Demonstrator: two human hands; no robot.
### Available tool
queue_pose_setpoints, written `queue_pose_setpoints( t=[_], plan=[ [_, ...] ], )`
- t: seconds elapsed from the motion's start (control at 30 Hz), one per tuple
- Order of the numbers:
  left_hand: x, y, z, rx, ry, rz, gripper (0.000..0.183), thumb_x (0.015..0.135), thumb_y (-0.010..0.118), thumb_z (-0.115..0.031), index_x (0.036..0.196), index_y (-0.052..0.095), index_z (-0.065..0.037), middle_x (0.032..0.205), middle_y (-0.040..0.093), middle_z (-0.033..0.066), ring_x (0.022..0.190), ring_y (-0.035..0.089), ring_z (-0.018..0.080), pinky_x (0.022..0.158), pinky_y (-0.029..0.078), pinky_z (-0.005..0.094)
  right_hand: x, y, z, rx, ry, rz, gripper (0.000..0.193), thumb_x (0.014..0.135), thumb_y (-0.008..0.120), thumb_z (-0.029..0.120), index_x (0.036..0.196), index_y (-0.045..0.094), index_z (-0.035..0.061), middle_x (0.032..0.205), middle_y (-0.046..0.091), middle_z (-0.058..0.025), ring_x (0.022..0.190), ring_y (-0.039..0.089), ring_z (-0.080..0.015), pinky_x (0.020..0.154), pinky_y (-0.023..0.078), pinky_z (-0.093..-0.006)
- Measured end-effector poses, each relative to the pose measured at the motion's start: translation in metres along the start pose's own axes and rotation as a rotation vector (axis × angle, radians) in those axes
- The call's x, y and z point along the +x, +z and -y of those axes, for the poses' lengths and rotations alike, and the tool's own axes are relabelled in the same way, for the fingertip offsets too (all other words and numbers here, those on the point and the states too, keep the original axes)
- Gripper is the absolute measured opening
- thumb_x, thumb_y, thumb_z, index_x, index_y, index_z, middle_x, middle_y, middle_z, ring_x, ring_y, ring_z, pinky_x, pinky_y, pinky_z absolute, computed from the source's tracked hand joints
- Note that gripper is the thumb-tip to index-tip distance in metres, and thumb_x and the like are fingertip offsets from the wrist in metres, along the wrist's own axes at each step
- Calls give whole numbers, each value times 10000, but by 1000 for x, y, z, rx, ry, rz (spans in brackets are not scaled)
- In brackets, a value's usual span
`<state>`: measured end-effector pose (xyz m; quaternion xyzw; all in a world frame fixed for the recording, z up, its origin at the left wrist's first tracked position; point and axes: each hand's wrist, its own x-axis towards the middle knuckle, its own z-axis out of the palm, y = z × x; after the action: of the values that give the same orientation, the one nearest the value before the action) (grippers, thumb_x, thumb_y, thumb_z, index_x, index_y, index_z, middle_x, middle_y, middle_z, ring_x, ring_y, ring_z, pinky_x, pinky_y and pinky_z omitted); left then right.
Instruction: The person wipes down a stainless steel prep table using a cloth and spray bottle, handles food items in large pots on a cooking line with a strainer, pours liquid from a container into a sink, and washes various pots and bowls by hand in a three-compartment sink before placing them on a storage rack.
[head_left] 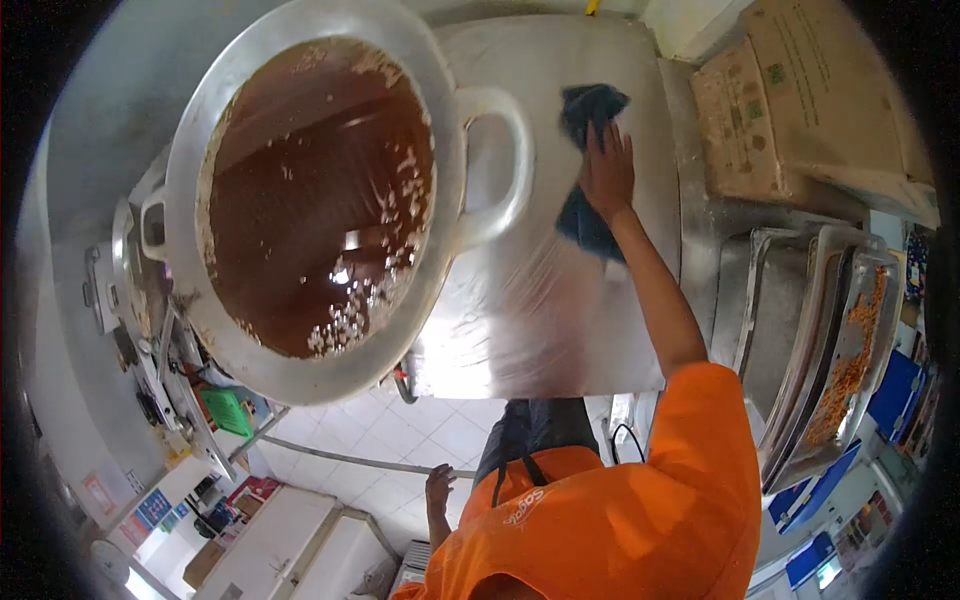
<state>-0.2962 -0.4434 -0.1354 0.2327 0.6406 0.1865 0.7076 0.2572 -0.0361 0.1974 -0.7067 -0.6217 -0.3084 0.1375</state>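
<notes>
My right hand (608, 172) lies flat on a dark blue cloth (587, 228), with fingers stretched out and a little apart. The cloth is bunched on a shiny steel tabletop (520, 320) and shows on both sides of the hand. To the left is a big metal pan (448, 170) with loop handles. Dark brown liquid (310, 200) fills it, with pale froth along the edges. Low beside my body hangs my left hand (438, 490), fingers loosely spread and nothing visible in it.
Cardboard boxes (820, 90) stand at the far right. Nearer on that side, several metal trays (780, 310) lean together, the outer one holding orange-brown crumbs (850, 360). A green basket (228, 412) sits on a shelf at the lower left, above white floor tiles (400, 430).
</notes>
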Motion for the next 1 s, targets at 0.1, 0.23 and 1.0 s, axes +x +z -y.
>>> queue_pose_setpoints(
  t=[0.1, 0.23, 1.0],
  plan=[
    [23, 0, -5, -65, -10, -8, 376, 858, 470, -134, 1226, 548, -140, 1189, 621, 62, 944, 615, 230, 756, 431, 433, 23, 35, 67, 254, 61, -3, 405, 808, 551, 111, 1190, 549, -25, 1247, 523, -244, 1185, 465, -391, 1080, 267, -504],
    [48, 10, -48, 171, 192, 11, 408, 845, 388, -92, 1222, 544, -104, 1157, 632, 83, 957, 623, 210, 685, 473, 307, -78, 15, 219, 619, -148, 302, 443, 732, 541, 55, 1171, 599, 74, 1275, 531, -179, 1205, 468, -340, 1088, 282, -483],
    [73, -21, -44, -110, 142, -145, 385, 901, 525, -280, 1266, 501, -160, 1223, 601, 56, 947, 623, 227, 752, 453, 417, -127, 99, 99, 570, -215, 228, 649, 698, 508, -64, 1315, 520, 136, 1343, 491, -144, 1302, 395, -310, 1094, 315, -429]
  ],
)
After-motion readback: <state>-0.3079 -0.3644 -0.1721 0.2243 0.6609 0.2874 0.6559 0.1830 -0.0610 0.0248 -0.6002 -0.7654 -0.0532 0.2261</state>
